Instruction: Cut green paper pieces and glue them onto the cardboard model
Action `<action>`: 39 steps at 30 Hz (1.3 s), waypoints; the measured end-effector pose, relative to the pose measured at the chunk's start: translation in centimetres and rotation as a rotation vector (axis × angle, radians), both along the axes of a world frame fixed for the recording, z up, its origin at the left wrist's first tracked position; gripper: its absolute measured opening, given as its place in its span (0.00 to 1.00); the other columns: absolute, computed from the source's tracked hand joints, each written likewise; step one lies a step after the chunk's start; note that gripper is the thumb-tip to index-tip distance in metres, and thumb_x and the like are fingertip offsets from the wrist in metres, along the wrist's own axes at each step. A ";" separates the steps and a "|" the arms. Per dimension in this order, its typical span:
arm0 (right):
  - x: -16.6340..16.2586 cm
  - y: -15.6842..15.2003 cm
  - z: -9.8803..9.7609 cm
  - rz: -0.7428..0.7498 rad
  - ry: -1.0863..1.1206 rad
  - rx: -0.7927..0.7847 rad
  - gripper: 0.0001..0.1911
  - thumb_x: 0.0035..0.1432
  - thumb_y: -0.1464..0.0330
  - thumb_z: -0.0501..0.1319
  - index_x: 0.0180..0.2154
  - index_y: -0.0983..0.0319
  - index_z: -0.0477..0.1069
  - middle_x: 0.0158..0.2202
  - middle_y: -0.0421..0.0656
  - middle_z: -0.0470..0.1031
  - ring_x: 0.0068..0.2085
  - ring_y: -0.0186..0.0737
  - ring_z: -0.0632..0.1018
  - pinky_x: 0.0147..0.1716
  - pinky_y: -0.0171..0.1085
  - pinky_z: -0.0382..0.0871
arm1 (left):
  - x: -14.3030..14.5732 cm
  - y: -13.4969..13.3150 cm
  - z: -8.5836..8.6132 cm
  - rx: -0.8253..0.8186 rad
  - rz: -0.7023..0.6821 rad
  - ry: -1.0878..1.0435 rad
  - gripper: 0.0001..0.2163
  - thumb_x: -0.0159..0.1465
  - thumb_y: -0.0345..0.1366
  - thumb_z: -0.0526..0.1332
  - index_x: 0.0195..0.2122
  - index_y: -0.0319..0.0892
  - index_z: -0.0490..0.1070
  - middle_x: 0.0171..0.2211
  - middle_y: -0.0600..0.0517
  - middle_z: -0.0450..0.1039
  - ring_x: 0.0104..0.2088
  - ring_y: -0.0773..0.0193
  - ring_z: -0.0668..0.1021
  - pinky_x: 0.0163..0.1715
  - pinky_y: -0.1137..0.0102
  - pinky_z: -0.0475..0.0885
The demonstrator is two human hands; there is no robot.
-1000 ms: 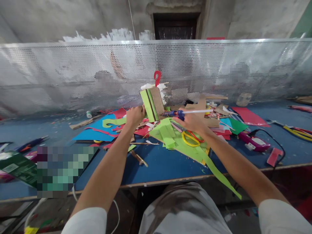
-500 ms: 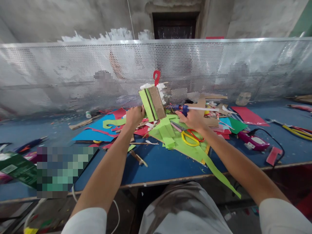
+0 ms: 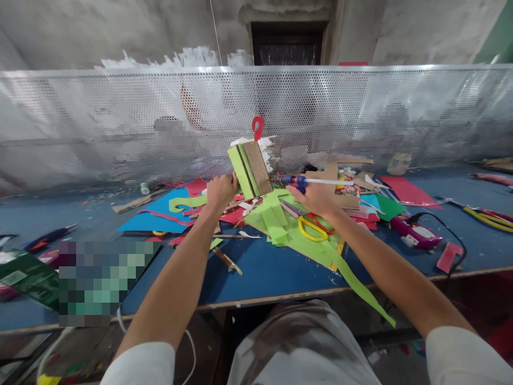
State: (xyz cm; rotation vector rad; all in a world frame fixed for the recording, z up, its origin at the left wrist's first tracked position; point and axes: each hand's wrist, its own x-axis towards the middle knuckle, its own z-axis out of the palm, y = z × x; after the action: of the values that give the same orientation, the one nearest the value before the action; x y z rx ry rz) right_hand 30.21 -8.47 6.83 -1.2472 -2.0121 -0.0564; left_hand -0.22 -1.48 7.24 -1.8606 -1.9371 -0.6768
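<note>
A small cardboard box (image 3: 258, 167) partly faced with green paper is held tilted above the table by my left hand (image 3: 221, 193), whose fingers close on its left side. My right hand (image 3: 315, 197) is wrapped round a blue hot glue gun (image 3: 294, 182). A clear glue stick (image 3: 331, 182) pokes out of its back end, and its nozzle points left at the box's right side. Whether the nozzle touches the cardboard I cannot tell. Below lie green paper pieces (image 3: 274, 222) and scissors (image 3: 312, 227) with yellow and red handles.
A perforated metal screen (image 3: 340, 117) stands along the back of the blue table (image 3: 248, 278). Blue card (image 3: 154, 220) and red scraps lie on the left. To the right are red card (image 3: 409, 191), a magenta power strip (image 3: 417, 233) with a black cable, and yellow-handled pliers (image 3: 487, 215).
The glue gun has shifted very slightly, its glue stick reaching less far to the right. The box and my left hand have hardly moved.
</note>
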 end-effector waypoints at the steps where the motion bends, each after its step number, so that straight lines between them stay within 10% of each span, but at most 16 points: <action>1: 0.0 0.0 0.1 0.023 -0.008 -0.011 0.23 0.70 0.46 0.53 0.35 0.57 0.66 0.28 0.46 0.71 0.32 0.48 0.74 0.32 0.43 0.58 | 0.0 0.0 0.0 0.003 0.005 -0.001 0.31 0.77 0.46 0.41 0.45 0.38 0.84 0.43 0.33 0.83 0.45 0.43 0.84 0.40 0.61 0.71; 8: 0.6 -0.5 0.3 0.229 -0.043 -0.125 0.20 0.68 0.46 0.57 0.39 0.56 0.64 0.31 0.41 0.69 0.30 0.43 0.71 0.32 0.41 0.58 | -0.2 0.2 -0.2 -0.017 0.016 -0.006 0.30 0.77 0.46 0.41 0.45 0.38 0.83 0.44 0.34 0.83 0.46 0.42 0.84 0.41 0.61 0.70; 22: 0.2 0.4 -0.4 0.023 0.018 0.032 0.20 0.69 0.48 0.56 0.36 0.57 0.69 0.30 0.47 0.74 0.32 0.47 0.75 0.31 0.42 0.59 | -0.1 0.2 -0.1 -0.019 0.015 -0.016 0.31 0.77 0.47 0.41 0.46 0.37 0.83 0.44 0.33 0.83 0.46 0.41 0.84 0.42 0.59 0.71; 39: 0.5 -0.4 0.4 0.150 -0.083 -0.079 0.20 0.69 0.47 0.56 0.36 0.57 0.65 0.31 0.45 0.71 0.31 0.45 0.72 0.33 0.42 0.60 | -0.5 0.7 -0.4 -0.001 0.022 -0.040 0.29 0.76 0.46 0.42 0.45 0.38 0.83 0.44 0.33 0.83 0.46 0.41 0.84 0.43 0.59 0.72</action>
State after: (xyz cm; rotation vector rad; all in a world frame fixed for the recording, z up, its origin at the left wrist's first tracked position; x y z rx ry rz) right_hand 30.68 -8.89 7.27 -1.1549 -2.1921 0.0446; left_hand -0.76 -0.79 6.82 -1.8372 -1.9805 -0.7116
